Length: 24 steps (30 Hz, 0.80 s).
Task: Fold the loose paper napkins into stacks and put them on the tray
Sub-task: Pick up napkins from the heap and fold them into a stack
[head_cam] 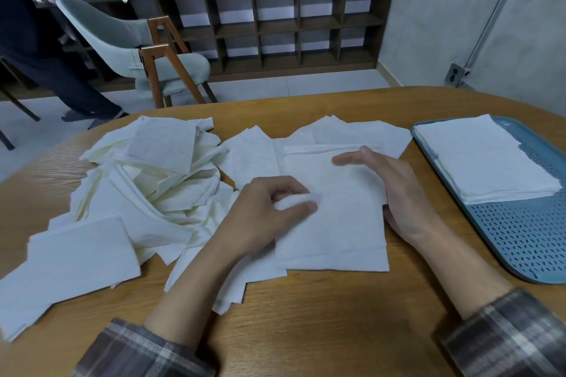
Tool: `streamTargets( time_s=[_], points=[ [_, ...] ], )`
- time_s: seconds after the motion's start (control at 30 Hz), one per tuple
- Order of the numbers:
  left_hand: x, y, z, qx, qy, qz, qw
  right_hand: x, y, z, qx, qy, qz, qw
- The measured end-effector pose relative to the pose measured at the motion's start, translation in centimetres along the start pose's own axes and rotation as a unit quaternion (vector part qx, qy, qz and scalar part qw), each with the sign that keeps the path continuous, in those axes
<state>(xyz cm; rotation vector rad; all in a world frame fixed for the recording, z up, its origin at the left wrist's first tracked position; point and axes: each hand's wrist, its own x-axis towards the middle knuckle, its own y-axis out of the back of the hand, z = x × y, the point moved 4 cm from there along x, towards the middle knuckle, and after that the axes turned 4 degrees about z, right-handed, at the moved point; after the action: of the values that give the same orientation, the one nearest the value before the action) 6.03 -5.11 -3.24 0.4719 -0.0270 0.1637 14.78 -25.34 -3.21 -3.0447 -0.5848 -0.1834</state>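
Napkins point(147, 180) lie loose and crumpled in a heap across the left and middle of the tabletop point(306, 324). A folded stack point(484, 159) already sits at the far end of the blue tray point(520, 239) on our right. In front of us we work on the top napkin point(337, 232), laid flat over a few others. Our left hand point(266, 211) has its fingers curled and pinches up a small ridge of that sheet near its left edge. Our right hand point(395, 193) is spread with straight fingers, its edge along the sheet's right side. To fold well, we judge it best to steady the paper with the right hand, carry the pinched edge across until the corners meet, then press the crease gently, since thin paper slides and tears. We can read no brand, label or writing anywhere; the napkins show only a faint embossed texture.
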Motion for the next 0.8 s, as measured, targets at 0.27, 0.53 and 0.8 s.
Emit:
streamTargets(
  time_s=[0.27, 0.53, 0.8],
  points=[
    [-0.4, 0.3, 1.1, 0.036, -0.106, 0.006, 0.994, 0.0, 0.2, -0.3, -0.007, 0.025, 0.009, 1.0],
    [-0.2, 1.6, 1.2, -0.113, -0.059, 0.103, 0.986, -0.8, -1.1, -0.2, 0.103, -0.024, -0.085, 0.991],
    [0.0, 1.2, 0.9, -0.103, -0.032, 0.138, 0.985, -1.1, -1.7, -0.5, 0.021, -0.005, -0.075, 0.997]
  ],
)
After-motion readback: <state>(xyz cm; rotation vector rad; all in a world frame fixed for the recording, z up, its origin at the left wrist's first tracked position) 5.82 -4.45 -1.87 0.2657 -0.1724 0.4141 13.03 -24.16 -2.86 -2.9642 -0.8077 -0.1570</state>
